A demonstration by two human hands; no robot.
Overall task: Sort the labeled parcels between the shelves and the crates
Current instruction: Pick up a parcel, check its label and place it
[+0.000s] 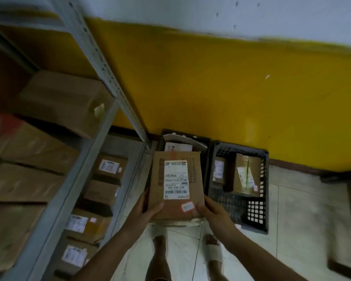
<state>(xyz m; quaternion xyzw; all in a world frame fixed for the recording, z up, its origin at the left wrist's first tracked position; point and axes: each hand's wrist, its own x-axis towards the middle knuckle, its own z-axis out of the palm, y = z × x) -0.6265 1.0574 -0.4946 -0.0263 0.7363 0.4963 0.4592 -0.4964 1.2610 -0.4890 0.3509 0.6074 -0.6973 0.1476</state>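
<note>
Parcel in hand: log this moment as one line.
parcel: held, label up | left hand: grips left edge | right hand: grips right edge | place: over left crate

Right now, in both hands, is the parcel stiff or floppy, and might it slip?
Probably stiff: the parcel looks flat though the left hand and right hand grip only its near end. Likely light, since it looks thin. Its matte cardboard should hardly slip.

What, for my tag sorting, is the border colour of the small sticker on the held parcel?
Red, on the small sticker; head view.
</note>
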